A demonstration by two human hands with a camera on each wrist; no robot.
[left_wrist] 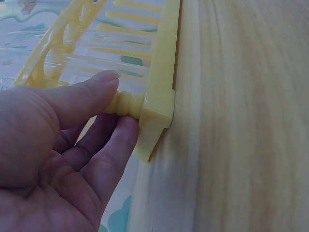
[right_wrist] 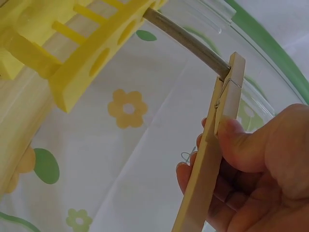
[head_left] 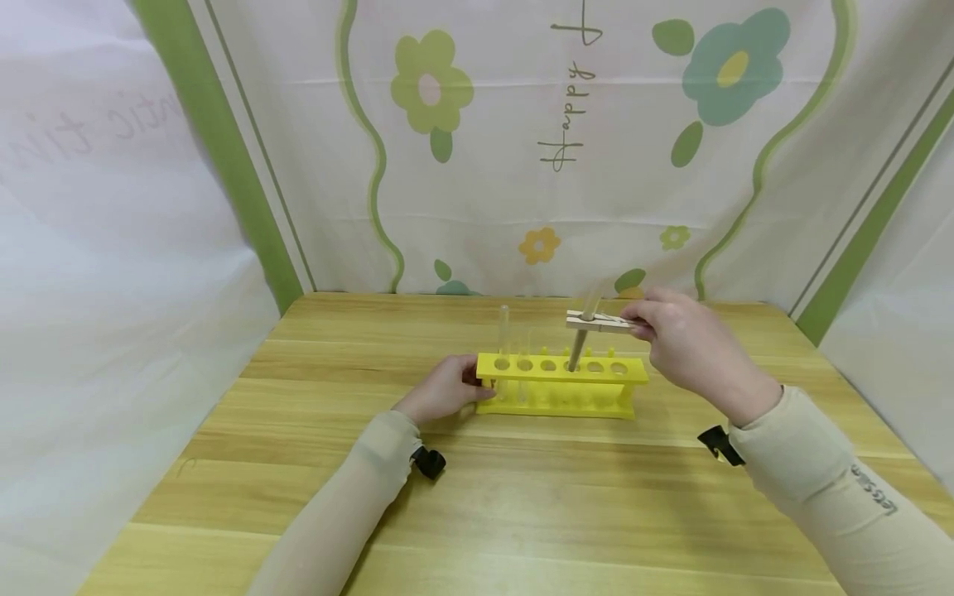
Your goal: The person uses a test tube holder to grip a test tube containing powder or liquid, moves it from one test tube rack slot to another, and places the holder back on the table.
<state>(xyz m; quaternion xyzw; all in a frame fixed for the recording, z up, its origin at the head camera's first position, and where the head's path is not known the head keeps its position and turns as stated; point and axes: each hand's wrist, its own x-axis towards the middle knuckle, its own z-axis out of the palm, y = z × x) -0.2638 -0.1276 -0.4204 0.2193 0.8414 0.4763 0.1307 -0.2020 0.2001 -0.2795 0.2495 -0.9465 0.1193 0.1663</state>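
Note:
A yellow test tube rack (head_left: 559, 377) stands on the wooden table. My left hand (head_left: 445, 387) pinches the post (left_wrist: 128, 103) at its left end between thumb and fingers. My right hand (head_left: 689, 348) grips a wooden test tube holder (right_wrist: 205, 159), whose jaws clamp a glass test tube (head_left: 579, 343). That tube is tilted, greyish brown in its lower part and clear above. Its lower end is at a hole right of the rack's middle; how deep it sits I cannot tell. A clear tube (head_left: 503, 329) and a fainter one (head_left: 525, 389) stand in the two leftmost holes.
Behind the table hangs a white cloth (head_left: 477, 190) with printed flowers, and more white cloth (head_left: 127, 248) hangs at the left side. Both sleeves carry a black strap, one on the left wrist (head_left: 429, 463) and one on the right (head_left: 720, 445).

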